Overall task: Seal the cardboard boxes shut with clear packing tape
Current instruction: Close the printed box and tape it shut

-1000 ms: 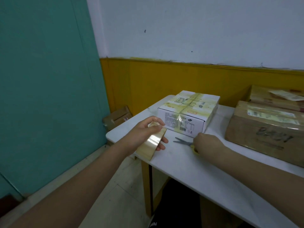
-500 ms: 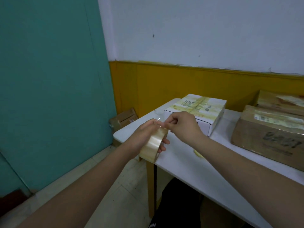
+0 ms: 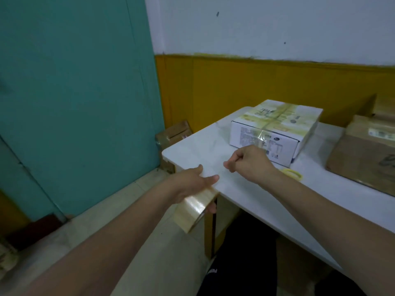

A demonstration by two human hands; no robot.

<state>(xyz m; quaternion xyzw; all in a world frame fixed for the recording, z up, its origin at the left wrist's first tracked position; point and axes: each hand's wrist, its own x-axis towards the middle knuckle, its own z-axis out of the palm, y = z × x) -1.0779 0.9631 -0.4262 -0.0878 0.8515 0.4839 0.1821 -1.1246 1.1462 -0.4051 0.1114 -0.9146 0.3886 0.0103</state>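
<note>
Now, left hand (image 3: 193,181): fingers curled round the clear packing tape roll (image 3: 195,208), off the table's (image 3: 267,199) 7 o'clock edge.
Right hand (image 3: 249,162): fingers curled together, pinching; contents unclear.
White taped box (image 3: 275,130): 1 o'clock of that hand.
Brown cardboard box (image 3: 363,152): 3 o'clock.
Yellow scissor handle (image 3: 292,173): between wrist and boxes.

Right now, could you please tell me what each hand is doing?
Left hand: holds the tape roll.
Right hand: fingers curled, apparently pinching the pulled tape end; the clear tape itself cannot be made out.
</note>
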